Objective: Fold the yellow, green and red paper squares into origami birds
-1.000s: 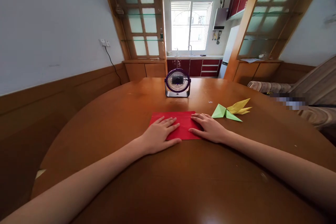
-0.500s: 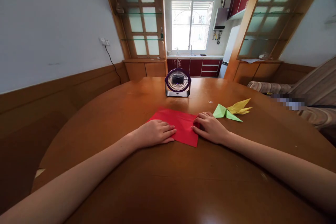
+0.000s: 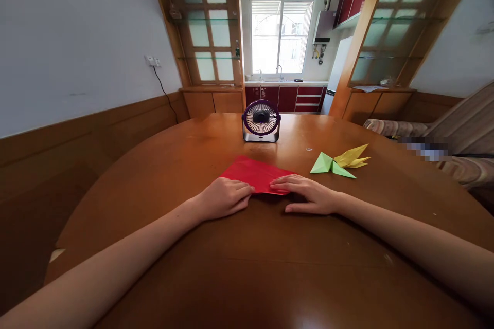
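The left hand (image 3: 226, 198) had its fingers curled over the near-left part of the red paper (image 3: 257, 175), the thumb tucked close beneath them; whether paper was pinched between could not be told. The right hand (image 3: 314, 195) pressed its fingertips on the sheet's right part, its thumb spread well apart on the person's side.

Half a second earlier, a corner had jutted toward the person; now it was out of sight, and the near edge seemed raised (a dark shadow lay under it). That suggested the work had passed from turning the sheet to handling its near edge.

The paper sat on the person's side of the fan (image 3: 261, 118), directly before it. Its long axis ran crosswise, slanting from far left to near right, and its far corner pointed away from the person, slightly left of the fan. Right of the fan, nearer the person, lay a green folded paper (image 3: 322, 163) touching a yellow folded paper (image 3: 351, 157).
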Tool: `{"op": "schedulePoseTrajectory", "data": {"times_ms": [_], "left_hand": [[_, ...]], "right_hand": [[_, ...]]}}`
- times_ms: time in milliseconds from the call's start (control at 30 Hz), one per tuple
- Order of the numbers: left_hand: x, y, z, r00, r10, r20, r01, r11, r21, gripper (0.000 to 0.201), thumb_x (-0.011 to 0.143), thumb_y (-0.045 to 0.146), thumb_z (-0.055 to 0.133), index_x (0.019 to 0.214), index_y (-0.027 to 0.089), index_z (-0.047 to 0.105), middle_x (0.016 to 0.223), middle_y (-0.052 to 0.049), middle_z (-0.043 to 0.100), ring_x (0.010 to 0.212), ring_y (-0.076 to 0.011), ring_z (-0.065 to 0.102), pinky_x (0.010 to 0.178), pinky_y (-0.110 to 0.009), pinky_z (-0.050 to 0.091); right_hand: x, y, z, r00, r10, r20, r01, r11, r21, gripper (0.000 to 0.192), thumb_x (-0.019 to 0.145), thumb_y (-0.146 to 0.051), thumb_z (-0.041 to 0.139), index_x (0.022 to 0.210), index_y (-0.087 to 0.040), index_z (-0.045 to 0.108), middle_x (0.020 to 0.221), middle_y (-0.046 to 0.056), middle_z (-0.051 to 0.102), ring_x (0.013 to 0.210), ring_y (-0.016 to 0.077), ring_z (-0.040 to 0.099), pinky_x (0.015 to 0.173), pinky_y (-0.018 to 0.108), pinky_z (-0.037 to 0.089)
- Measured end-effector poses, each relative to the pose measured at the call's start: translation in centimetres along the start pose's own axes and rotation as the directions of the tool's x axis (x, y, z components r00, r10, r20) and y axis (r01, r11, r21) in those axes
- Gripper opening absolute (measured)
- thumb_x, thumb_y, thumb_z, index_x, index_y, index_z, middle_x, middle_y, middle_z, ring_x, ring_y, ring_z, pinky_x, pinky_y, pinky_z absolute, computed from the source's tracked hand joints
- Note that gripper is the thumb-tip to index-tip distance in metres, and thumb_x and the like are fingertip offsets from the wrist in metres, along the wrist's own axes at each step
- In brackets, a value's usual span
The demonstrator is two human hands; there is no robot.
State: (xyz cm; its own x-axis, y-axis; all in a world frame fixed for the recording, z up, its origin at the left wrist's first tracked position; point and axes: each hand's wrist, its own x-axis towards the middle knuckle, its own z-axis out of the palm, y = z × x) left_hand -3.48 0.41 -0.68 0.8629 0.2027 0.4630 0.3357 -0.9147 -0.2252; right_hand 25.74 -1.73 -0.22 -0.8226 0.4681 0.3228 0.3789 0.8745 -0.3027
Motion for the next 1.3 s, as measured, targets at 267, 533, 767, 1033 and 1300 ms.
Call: {"op": "schedulePoseTrajectory", "data": {"times_ms": [267, 533, 767, 1033, 1300], "left_hand": [[0.2, 0.9, -0.3, 1.0, 0.015, 0.02, -0.012, 0.989, -0.147, 0.024, 0.094, 0.023, 0.048, 0.104, 0.017, 0.068, 0.104, -0.006, 0.074, 0.098, -0.0194, 0.07, 0.083, -0.028, 0.056], [-0.3, 0.7, 0.0, 0.976, -0.217, 0.024, 0.208, 0.886, -0.414, 0.021, 0.089, 0.025, 0.054, 0.083, 0.021, 0.074, 0.099, -0.001, 0.076, 0.097, -0.0168, 0.071, 0.084, -0.024, 0.056], [0.7, 1.6, 0.4, 0.83, -0.545, 0.118, 0.52, 0.681, -0.516, 0.033, 0.086, 0.03, 0.06, 0.055, 0.021, 0.066, 0.079, 0.0, 0.075, 0.089, -0.0172, 0.072, 0.072, -0.024, 0.054], [1.5, 2.0, -0.2, 0.692, -0.684, 0.23, 0.688, 0.53, -0.496, 0.025, 0.079, 0.03, 0.065, 0.057, 0.022, 0.067, 0.089, 0.001, 0.074, 0.084, -0.0174, 0.068, 0.074, -0.028, 0.05], [1.4, 2.2, -0.1, 0.686, -0.695, 0.214, 0.698, 0.547, -0.461, 0.026, 0.078, 0.033, 0.066, 0.055, 0.02, 0.064, 0.104, 0.0, 0.069, 0.091, -0.0177, 0.065, 0.082, -0.031, 0.047]], "right_hand": [[0.1, 0.6, 0.3, 0.997, -0.015, -0.072, 0.02, 0.997, 0.069, 0.027, 0.099, -0.028, 0.046, 0.114, -0.017, 0.065, 0.114, 0.011, 0.065, 0.105, 0.0195, 0.059, 0.096, 0.039, 0.045], [0.3, 1.0, 0.5, 0.946, 0.273, -0.174, -0.212, 0.929, 0.303, 0.037, 0.094, -0.043, 0.052, 0.076, -0.016, 0.069, 0.084, 0.005, 0.058, 0.074, 0.0133, 0.053, 0.067, 0.028, 0.045], [0.6, 1.4, 0.5, 0.905, 0.399, -0.148, -0.324, 0.871, 0.369, 0.043, 0.091, -0.05, 0.053, 0.067, -0.015, 0.062, 0.078, 0.002, 0.052, 0.067, 0.0114, 0.047, 0.062, 0.026, 0.039], [1.3, 1.3, 1.1, 0.834, 0.506, -0.219, -0.426, 0.844, 0.327, 0.032, 0.091, -0.047, 0.054, 0.087, -0.017, 0.064, 0.076, 0.001, 0.057, 0.067, 0.0124, 0.048, 0.061, 0.026, 0.038], [2.1, 1.4, 1.9, 0.83, 0.468, -0.303, -0.393, 0.877, 0.279, 0.038, 0.091, -0.033, 0.055, 0.126, -0.019, 0.052, 0.076, -0.002, 0.057, 0.066, 0.0128, 0.05, 0.066, 0.027, 0.043]]}}
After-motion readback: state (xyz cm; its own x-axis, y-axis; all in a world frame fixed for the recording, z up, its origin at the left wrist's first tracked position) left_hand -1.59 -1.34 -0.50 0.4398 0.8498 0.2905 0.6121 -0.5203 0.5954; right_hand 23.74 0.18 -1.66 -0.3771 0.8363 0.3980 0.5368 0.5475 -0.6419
